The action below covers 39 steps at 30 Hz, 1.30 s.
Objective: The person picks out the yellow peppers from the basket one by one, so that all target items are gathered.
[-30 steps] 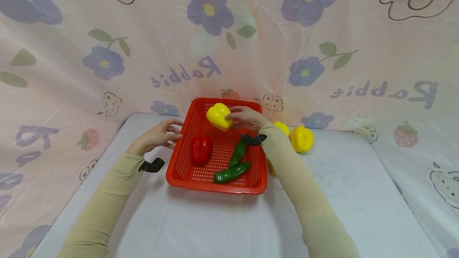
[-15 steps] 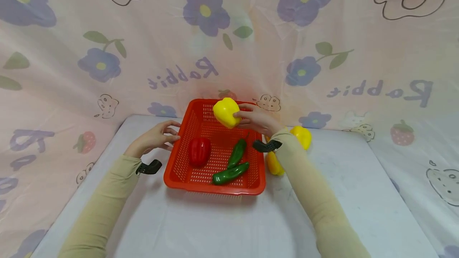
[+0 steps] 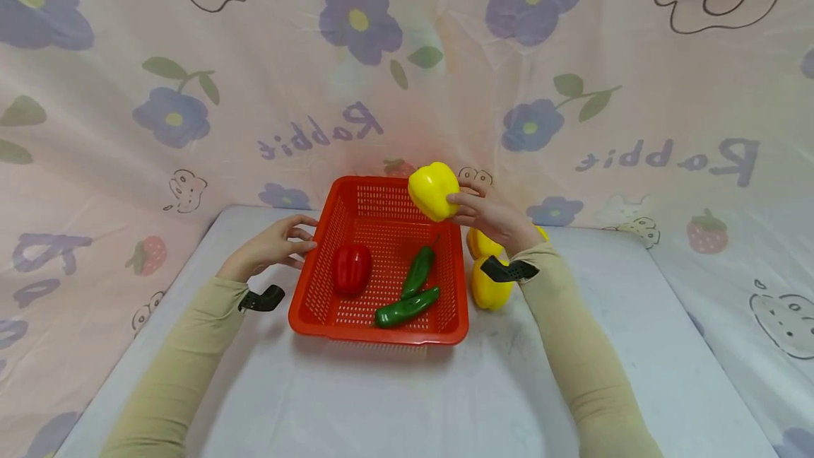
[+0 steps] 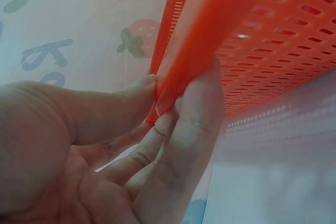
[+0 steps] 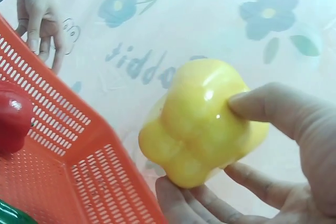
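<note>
My right hand (image 3: 492,214) holds a yellow bell pepper (image 3: 434,191) over the back right corner of a red plastic basket (image 3: 381,336). In the right wrist view the thumb lies on one side of the bell pepper (image 5: 205,124) and the other fingers reach under it. My left hand (image 3: 273,246) pinches the basket's left rim (image 4: 184,72) between thumb and fingers, as the left wrist view shows. Inside the basket lie a red bell pepper (image 3: 351,268) at the left and two green chili peppers (image 3: 407,307) at the front right.
More yellow bell peppers (image 3: 491,285) sit on the white table (image 3: 356,401) just right of the basket, partly hidden by my right hand and wrist. A patterned cloth (image 3: 432,90) hangs behind the table.
My right hand has carried the yellow bell pepper up and to the right, from inside the basket to above its back right corner. The left hand keeps its place on the rim.
</note>
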Each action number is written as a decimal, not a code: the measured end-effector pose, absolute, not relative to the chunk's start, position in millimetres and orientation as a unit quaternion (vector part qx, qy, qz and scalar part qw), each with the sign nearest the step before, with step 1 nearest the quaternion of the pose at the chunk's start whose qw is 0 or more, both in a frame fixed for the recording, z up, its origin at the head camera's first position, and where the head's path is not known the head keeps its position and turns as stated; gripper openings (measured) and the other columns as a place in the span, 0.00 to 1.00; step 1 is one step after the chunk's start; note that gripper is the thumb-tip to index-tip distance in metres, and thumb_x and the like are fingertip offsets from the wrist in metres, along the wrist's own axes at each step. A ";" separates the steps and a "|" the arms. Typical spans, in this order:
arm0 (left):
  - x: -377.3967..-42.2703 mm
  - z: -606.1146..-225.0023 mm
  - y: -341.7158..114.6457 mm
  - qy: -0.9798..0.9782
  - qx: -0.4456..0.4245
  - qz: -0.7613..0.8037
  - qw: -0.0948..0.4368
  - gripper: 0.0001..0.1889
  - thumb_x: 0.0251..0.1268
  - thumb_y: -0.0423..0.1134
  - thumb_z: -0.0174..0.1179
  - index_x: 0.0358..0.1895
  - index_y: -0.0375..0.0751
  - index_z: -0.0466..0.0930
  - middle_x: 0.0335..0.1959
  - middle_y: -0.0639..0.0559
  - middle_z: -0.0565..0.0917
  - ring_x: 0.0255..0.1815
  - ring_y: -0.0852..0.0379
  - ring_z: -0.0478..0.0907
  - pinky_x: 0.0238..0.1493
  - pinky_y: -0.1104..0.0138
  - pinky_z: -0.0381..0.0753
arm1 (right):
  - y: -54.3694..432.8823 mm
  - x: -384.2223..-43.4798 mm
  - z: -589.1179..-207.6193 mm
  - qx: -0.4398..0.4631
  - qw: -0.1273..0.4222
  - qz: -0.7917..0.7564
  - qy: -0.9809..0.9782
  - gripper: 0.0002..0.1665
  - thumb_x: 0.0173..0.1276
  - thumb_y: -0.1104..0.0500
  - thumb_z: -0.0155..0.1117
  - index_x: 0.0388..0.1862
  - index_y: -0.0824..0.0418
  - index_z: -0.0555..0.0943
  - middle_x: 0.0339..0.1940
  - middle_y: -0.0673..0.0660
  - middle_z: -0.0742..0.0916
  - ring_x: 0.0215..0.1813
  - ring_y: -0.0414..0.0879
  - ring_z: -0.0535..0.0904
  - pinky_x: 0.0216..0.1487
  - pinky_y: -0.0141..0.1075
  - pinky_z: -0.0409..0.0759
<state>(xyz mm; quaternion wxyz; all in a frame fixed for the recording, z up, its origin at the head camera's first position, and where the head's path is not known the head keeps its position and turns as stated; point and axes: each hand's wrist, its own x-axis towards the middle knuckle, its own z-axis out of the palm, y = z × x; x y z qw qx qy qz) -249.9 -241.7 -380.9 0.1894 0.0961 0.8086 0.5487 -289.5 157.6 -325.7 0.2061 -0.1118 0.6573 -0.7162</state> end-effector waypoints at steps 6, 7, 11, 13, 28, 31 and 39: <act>-250.3 -380.9 -241.1 0.808 0.094 0.550 0.190 0.27 0.70 0.32 0.55 0.68 0.33 0.57 0.50 0.31 0.71 0.42 0.45 0.79 0.40 0.54 0.84 | 178.1 -279.5 -319.9 -0.090 0.186 -0.727 0.655 0.38 0.69 0.58 0.63 0.72 0.60 0.56 0.61 0.61 0.70 0.56 0.55 0.76 0.64 0.53 0.67; -250.0 -380.5 -241.0 0.808 0.096 0.550 0.190 0.27 0.70 0.32 0.54 0.68 0.32 0.57 0.50 0.31 0.71 0.42 0.45 0.79 0.40 0.54 0.84 | 181.3 -278.1 -319.3 -0.092 0.182 -0.725 0.658 0.38 0.69 0.58 0.63 0.72 0.59 0.56 0.61 0.61 0.70 0.57 0.55 0.75 0.64 0.52 0.68; -249.1 -379.2 -240.3 0.808 0.098 0.549 0.189 0.27 0.70 0.32 0.55 0.69 0.32 0.57 0.50 0.31 0.71 0.42 0.46 0.79 0.40 0.55 0.84 | 194.6 -271.5 -317.8 -0.099 0.160 -0.715 0.673 0.38 0.70 0.57 0.62 0.73 0.58 0.57 0.60 0.60 0.70 0.57 0.55 0.74 0.63 0.52 0.68; -249.1 -379.2 -240.3 0.807 0.100 0.550 0.189 0.27 0.70 0.32 0.55 0.69 0.32 0.56 0.50 0.31 0.71 0.42 0.46 0.79 0.40 0.55 0.84 | 201.4 -267.9 -317.8 -0.096 0.149 -0.708 0.684 0.37 0.70 0.56 0.62 0.73 0.58 0.58 0.60 0.61 0.71 0.56 0.54 0.74 0.63 0.51 0.69; -249.9 -380.9 -240.1 0.800 0.101 0.559 0.191 0.28 0.70 0.31 0.55 0.68 0.31 0.56 0.50 0.31 0.71 0.41 0.47 0.79 0.40 0.54 0.84 | 248.9 -231.0 -319.5 -0.081 0.099 -0.672 0.729 0.38 0.69 0.54 0.62 0.72 0.57 0.58 0.63 0.61 0.69 0.59 0.52 0.71 0.55 0.39 0.78; -250.5 -380.9 -240.2 0.802 0.101 0.557 0.190 0.27 0.70 0.31 0.55 0.68 0.31 0.56 0.49 0.31 0.71 0.41 0.47 0.79 0.40 0.54 0.84 | 263.5 -223.6 -322.4 -0.073 0.092 -0.673 0.730 0.36 0.70 0.54 0.62 0.71 0.57 0.58 0.62 0.59 0.69 0.57 0.49 0.72 0.55 0.38 0.78; -249.7 -379.8 -240.7 0.805 0.099 0.554 0.189 0.27 0.70 0.31 0.54 0.68 0.31 0.56 0.49 0.31 0.71 0.41 0.47 0.79 0.40 0.54 0.84 | 309.9 -207.6 -339.8 -0.046 0.072 -0.681 0.727 0.29 0.71 0.56 0.60 0.66 0.54 0.61 0.56 0.53 0.72 0.49 0.40 0.78 0.48 0.31 0.80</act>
